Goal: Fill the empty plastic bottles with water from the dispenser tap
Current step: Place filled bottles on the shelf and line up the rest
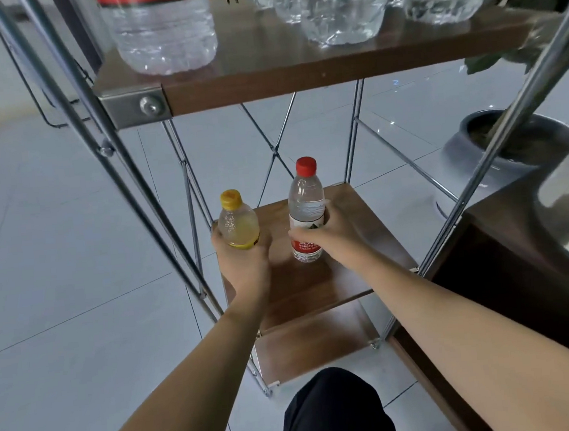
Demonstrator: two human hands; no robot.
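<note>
Head view: left hand (pixel 242 263) curls round yellow-capped bottle (pixel 237 221) at the lower shelf's (pixel 357 243) left edge, right hand (pixel 329 233) grips red-capped bottle (pixel 306 210) mid-shelf, both upright, caps up, beneath large water jugs (pixel 160 26).

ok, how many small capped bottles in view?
2, both at the middle shelf: yellow-capped bottle in the left hand, red-capped bottle in the right hand. Others may be hidden behind the top shelf.

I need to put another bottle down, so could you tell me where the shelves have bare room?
Middle shelf: bare wood in front of the hands. Top shelf: crowded with large jugs, only its front strip bare.
</note>
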